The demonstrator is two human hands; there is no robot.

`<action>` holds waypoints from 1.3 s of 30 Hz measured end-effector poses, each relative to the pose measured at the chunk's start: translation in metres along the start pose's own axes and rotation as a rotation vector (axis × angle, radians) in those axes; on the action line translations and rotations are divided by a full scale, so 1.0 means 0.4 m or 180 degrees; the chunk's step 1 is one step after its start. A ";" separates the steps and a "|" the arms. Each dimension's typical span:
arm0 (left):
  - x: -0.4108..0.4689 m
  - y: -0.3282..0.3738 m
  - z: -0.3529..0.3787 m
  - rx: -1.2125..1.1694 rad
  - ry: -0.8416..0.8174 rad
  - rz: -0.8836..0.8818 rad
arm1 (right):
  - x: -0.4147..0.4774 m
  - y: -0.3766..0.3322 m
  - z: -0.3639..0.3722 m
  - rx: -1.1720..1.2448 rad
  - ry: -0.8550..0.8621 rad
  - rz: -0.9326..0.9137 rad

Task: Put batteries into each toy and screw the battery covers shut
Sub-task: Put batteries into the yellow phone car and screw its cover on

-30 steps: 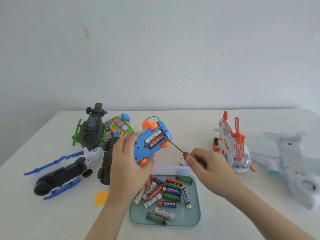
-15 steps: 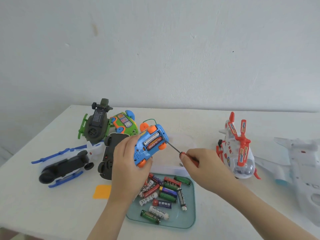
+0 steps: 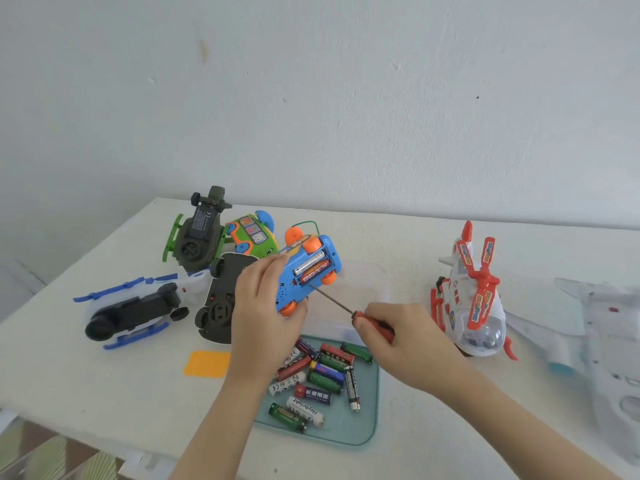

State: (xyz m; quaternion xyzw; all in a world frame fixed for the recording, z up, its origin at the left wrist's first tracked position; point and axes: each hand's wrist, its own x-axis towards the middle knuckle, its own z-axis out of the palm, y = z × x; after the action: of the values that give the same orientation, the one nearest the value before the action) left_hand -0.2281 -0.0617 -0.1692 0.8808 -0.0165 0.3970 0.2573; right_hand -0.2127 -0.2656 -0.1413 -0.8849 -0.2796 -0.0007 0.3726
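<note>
Two hands [image 3: 265,306] [image 3: 407,342] on toy [image 3: 292,295], screwdriver [image 3: 332,301]

one wide-angle view, from a camera worn on the person's head, facing forward and tilted down across the white flat-topped counter [image 3: 104,393] from its near side. the pale plastered wall [image 3: 311,98] fills the upper part of the frame, the counter the lower part. bare forearms [image 3: 221,427] enter from the bottom edge; the left hand [image 3: 263,306], gripping the blue plastic toy car with orange wheels [image 3: 287,292], and the right hand [image 3: 408,344], holding the red-handled thin metal screwdriver [image 3: 332,300], sit close to the lens just below frame centre.
</note>
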 end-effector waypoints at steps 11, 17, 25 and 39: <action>0.002 0.044 0.026 0.0462 0.0438 -0.0203 | 0.002 -0.031 0.015 -0.0189 -0.0003 0.0043; -0.001 0.054 0.030 0.0511 0.0494 -0.0382 | 0.006 -0.056 0.036 -0.0131 -0.0176 -0.0027; -0.015 0.052 0.012 0.0519 0.0392 -0.0475 | 0.017 -0.055 0.020 0.0188 -0.0308 0.0070; -0.021 0.032 0.028 0.0780 0.0327 -0.0201 | 0.022 -0.092 0.032 0.0714 -0.0638 0.0728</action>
State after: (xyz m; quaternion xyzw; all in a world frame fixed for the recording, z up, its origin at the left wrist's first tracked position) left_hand -0.2292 -0.0796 -0.1758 0.8843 0.0730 0.4323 0.1606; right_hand -0.2263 -0.2319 -0.1244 -0.8595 -0.2112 0.1610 0.4368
